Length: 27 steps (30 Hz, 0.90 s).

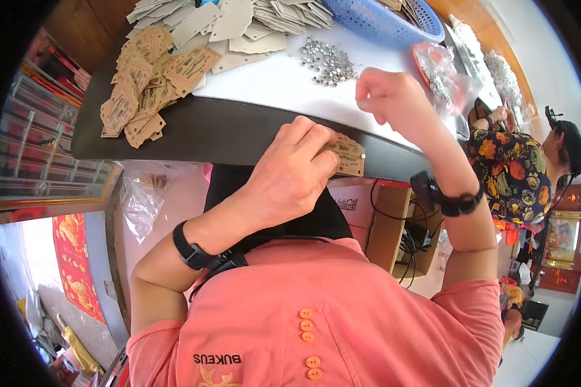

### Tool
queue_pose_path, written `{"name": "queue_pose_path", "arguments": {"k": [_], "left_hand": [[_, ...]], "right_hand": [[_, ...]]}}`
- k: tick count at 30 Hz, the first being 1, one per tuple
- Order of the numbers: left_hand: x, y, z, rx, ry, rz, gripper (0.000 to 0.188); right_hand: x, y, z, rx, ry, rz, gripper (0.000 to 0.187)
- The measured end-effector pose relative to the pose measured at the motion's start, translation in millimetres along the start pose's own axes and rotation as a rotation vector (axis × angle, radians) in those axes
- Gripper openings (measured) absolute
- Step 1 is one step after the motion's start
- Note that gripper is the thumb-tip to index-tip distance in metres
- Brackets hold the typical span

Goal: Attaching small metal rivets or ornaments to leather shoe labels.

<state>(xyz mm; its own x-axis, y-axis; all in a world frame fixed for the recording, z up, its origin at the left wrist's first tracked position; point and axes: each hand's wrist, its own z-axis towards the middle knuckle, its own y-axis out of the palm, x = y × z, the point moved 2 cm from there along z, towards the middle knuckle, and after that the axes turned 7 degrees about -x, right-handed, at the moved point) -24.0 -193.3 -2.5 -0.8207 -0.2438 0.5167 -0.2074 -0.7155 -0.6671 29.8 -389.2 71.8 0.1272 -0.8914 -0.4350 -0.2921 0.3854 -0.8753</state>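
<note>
My left hand point(295, 164) is closed on a brown printed cardboard tag point(350, 157) at the front edge of the dark table. A small shiny piece shows at the tag's right corner. My right hand point(394, 102) is raised over the white sheet point(258, 80), to the right of a heap of small silvery metal pieces point(328, 62). Its fingers are curled together, and anything between them is hidden. Many similar brown tags point(139, 90) lie piled at the table's left side.
Behind the brown tags are stacked pale grey cards point(239, 26). A blue plastic basket point(374, 26) stands at the back, with a clear plastic bag point(455, 90) to the right. Another person point(513, 168) sits at far right. Below the table is an open box with cables point(387, 226).
</note>
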Motion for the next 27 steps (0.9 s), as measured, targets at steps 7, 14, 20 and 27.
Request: {"name": "queue_pose_path", "arguments": {"k": [7, 14, 20, 27], "left_hand": [[-3, 0, 1, -0.025, 0.047, -0.003, 0.022], [-7, 1, 6, -0.016, 0.045, -0.01, 0.021], [-10, 1, 6, -0.015, 0.039, -0.019, 0.021], [-11, 1, 2, -0.063, 0.035, -0.005, 0.022]], "right_hand": [[-2, 15, -36, -0.196, 0.222, 0.395, 0.005], [1, 24, -24, -0.181, 0.209, 0.452, 0.003], [8, 27, -18, -0.226, 0.234, 0.575, 0.003], [6, 27, -17, -0.271, 0.292, 0.59, 0.003]]}}
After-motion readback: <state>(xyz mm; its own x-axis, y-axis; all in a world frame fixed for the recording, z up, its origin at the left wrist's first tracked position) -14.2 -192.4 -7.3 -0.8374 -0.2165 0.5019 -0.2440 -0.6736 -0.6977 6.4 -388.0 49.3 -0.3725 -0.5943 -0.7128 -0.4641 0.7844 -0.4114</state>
